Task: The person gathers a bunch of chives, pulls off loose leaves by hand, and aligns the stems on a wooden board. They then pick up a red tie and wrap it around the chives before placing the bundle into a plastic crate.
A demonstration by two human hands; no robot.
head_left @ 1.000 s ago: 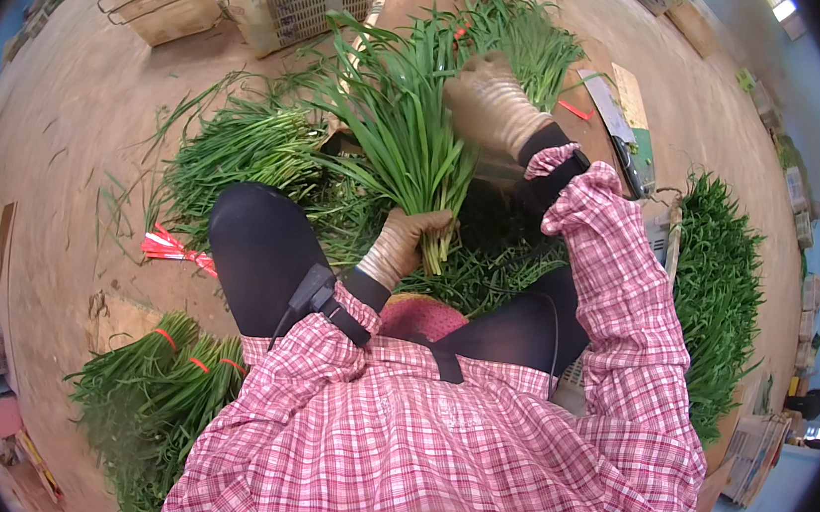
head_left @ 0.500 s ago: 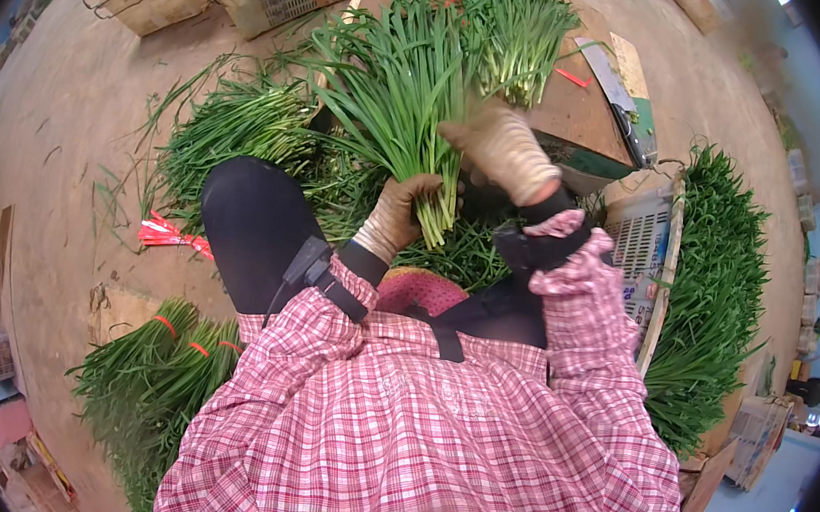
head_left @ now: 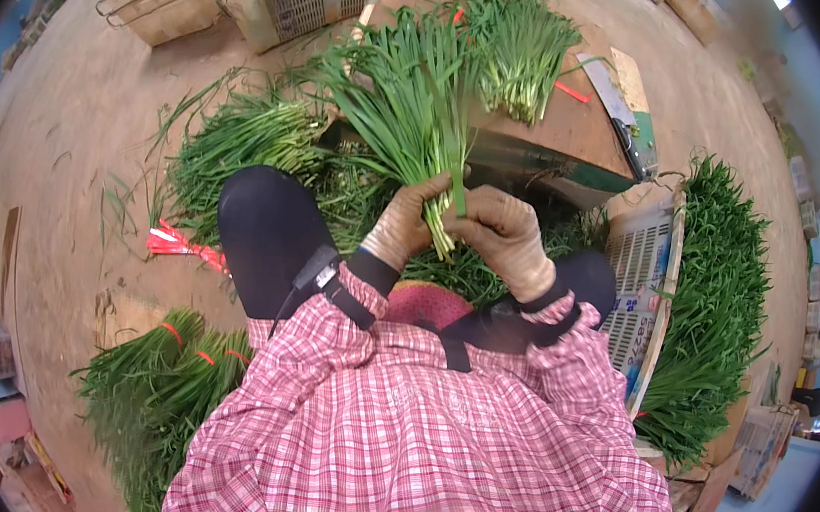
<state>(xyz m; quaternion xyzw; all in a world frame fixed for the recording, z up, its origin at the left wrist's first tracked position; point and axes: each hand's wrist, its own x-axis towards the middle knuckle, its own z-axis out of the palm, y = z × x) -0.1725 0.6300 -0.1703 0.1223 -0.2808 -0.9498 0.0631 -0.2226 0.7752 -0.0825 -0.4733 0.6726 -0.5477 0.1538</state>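
Note:
A bunch of garlic chives (head_left: 402, 90) is held in front of me, its leaves fanning away and its pale stem ends towards my lap. My gloved left hand (head_left: 405, 224) is closed round the stems near their cut ends. Close beside it, my gloved right hand (head_left: 507, 238) is pinched on a chive leaf (head_left: 460, 193) at the bunch's right side; the fingertips are partly hidden. Beyond the bunch, a second pile of chives (head_left: 522, 63) lies on a low wooden board (head_left: 513, 135).
A knife (head_left: 617, 108) and a red tie (head_left: 572, 92) lie on the board. Loose chives (head_left: 252, 144) and red ties (head_left: 177, 242) are at left, near tied bunches (head_left: 163, 370). At right stands a crate (head_left: 639, 280) beside heaped greens (head_left: 709, 308). Plastic baskets (head_left: 302, 0) stand far left.
My right hand has come down and in from above the stems to beside my left hand, and now pinches a leaf. My left hand still holds the bunch.

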